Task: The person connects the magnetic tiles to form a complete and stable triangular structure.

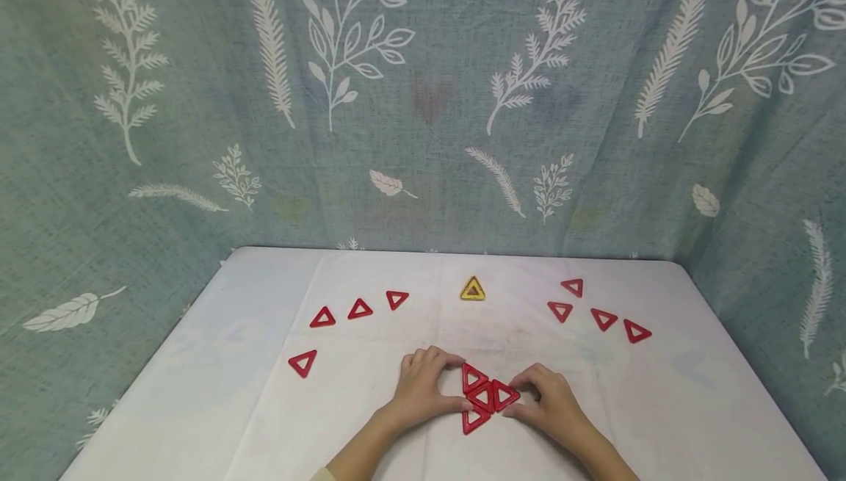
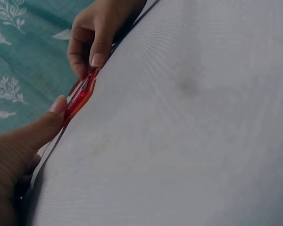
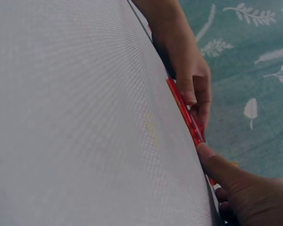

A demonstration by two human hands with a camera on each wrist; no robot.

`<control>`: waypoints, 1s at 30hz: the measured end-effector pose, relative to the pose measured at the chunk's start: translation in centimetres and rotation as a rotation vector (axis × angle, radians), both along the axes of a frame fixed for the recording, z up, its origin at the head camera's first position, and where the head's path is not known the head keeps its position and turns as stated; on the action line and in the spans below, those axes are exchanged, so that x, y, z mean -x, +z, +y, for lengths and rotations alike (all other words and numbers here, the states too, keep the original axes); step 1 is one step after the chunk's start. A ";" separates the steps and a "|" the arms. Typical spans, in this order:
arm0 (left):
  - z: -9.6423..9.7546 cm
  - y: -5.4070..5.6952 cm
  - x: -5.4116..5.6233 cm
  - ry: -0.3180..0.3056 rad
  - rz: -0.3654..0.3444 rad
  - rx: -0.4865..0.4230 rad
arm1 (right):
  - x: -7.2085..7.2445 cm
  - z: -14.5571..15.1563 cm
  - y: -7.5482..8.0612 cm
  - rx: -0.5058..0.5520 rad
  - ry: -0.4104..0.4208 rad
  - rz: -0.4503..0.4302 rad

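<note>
In the head view, several red triangle frames lie edge to edge as a cluster on the white table (image 1: 264, 422). My left hand (image 1: 423, 385) holds it from the left, index fingertip at the upper triangle (image 1: 465, 378) and thumb over the joint of the middle triangle (image 1: 490, 397) and the lower triangle (image 1: 468, 426). On the other side, my right hand (image 1: 551, 400) grips the right triangle (image 1: 499, 397) between thumb and index finger. Both wrist views show the red pieces (image 2: 80, 99) nearly edge-on, low against the tabletop, with a thumb on them from each side.
Farther back stands a yellow triangle (image 1: 472, 280) around a smaller dark one. Several loose red triangles (image 1: 352, 315) are spread to the left, and several more red triangles (image 1: 596, 313) to the right. A green-blue leaf-patterned cloth (image 1: 423, 136) hangs behind the table and along its sides.
</note>
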State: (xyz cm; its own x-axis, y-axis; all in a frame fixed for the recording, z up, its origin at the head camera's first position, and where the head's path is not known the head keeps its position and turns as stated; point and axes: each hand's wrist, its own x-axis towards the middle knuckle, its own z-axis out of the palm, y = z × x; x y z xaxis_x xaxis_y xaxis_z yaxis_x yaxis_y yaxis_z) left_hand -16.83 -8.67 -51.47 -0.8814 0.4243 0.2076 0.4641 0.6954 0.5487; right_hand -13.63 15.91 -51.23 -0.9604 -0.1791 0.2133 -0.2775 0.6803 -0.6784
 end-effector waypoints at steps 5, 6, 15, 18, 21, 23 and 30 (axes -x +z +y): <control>0.1 0.2 -0.1 0.013 -0.012 -0.058 | 0.2 -0.3 0.3 -0.025 -0.039 -0.045; 0.1 0.2 -0.1 0.015 -0.019 -0.069 | 0.3 -0.3 0.3 -0.025 -0.041 -0.044; -0.1 0.2 0.0 0.009 -0.056 -0.160 | 0.4 -0.1 -0.5 0.018 -0.021 0.081; -0.1 0.2 0.1 0.003 -0.068 -0.192 | 0.3 -0.2 -0.5 0.058 -0.026 0.085; 0.0 0.3 0.1 0.001 -0.087 -0.202 | 0.1 -0.4 -0.2 0.111 -0.038 0.006; 0.1 0.4 0.1 0.000 -0.099 -0.199 | 0.0 -0.6 -0.1 0.144 -0.049 -0.053; -0.1 0.4 -0.1 -0.018 -0.091 -0.202 | -0.3 -1.3 0.0 0.213 -0.077 -0.102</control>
State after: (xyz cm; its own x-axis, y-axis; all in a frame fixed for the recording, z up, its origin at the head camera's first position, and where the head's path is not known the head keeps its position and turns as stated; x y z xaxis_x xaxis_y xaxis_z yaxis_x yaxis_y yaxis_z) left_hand -16.78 -8.77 -51.10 -0.8930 0.3979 0.2102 0.4176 0.5589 0.7164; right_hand -13.30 14.65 -51.26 -0.9880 -0.0659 0.1398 -0.1533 0.5352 -0.8307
